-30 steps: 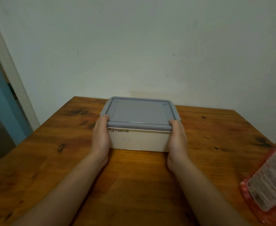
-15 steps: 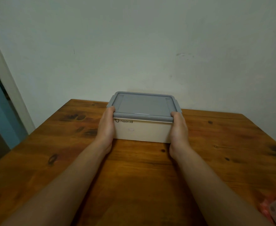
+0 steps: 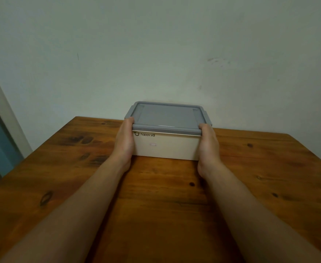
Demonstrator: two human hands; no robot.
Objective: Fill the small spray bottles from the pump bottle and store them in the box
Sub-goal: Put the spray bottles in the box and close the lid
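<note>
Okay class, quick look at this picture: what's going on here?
A person grips a box at both ends, left hand and right hand, thumbs up at the grey lid. The lid is on, so what is inside cannot be seen. The box sits on the wooden table, near its far edge by the wall.

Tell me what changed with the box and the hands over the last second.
The left hand and right hand slid the box away from the person, toward the wall, so it now sits close to the far edge of the table. The pink bottle seen at the right has left the view. Unchanged: both hands keep their grip on the box's two ends, and the grey lid stays on.
</note>
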